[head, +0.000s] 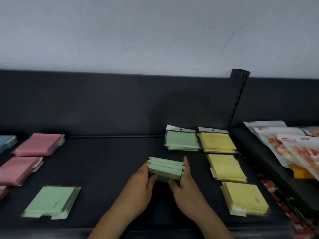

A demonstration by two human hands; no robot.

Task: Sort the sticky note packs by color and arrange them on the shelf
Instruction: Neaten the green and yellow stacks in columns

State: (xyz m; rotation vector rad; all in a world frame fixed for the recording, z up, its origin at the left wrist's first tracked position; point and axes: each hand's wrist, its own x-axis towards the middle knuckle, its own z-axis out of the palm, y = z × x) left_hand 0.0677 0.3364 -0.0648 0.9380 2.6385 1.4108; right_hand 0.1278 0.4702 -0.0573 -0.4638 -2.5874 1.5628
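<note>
1: One dark shelf carries it all. Biggest lot first?

2: Clock taken from the grip. At 3 o'clock, on the next bay, snack bags. Not ours. Then the yellow stacks, three in a column from 2 down to 4 o'clock. Pink stacks at 9–10 o'clock, w/ a blue stack beyond them, cut off by the frame edge.

1: Greens?

2: Two lie flat. The back green stack is at approx. 1 o'clock, just beside the top yellow. The loose green stack is at 8 o'clock, well apart from the rest.

1: Hands?

2: Both clamped on the green bundle, several pks stood on edge and pressed together. L hand grips the 9 o'clock end, R hand the 3 o'clock end. Fingers wrap the ends, thumbs on the near face.

1: Long axis?

2: Runs 9-to-3, tipped a touch toward 10-to-4. Can't tell if the bottom edge touches the shelf; too blurred.

1: So where does it go?

2: My guess is the bare spot at 12–1 o'clock, between the bundle and the back green stack. R hand is nearer. Short push fwd, then lay it flat. The yellow column at 3 is near, so watch the R end.
</note>
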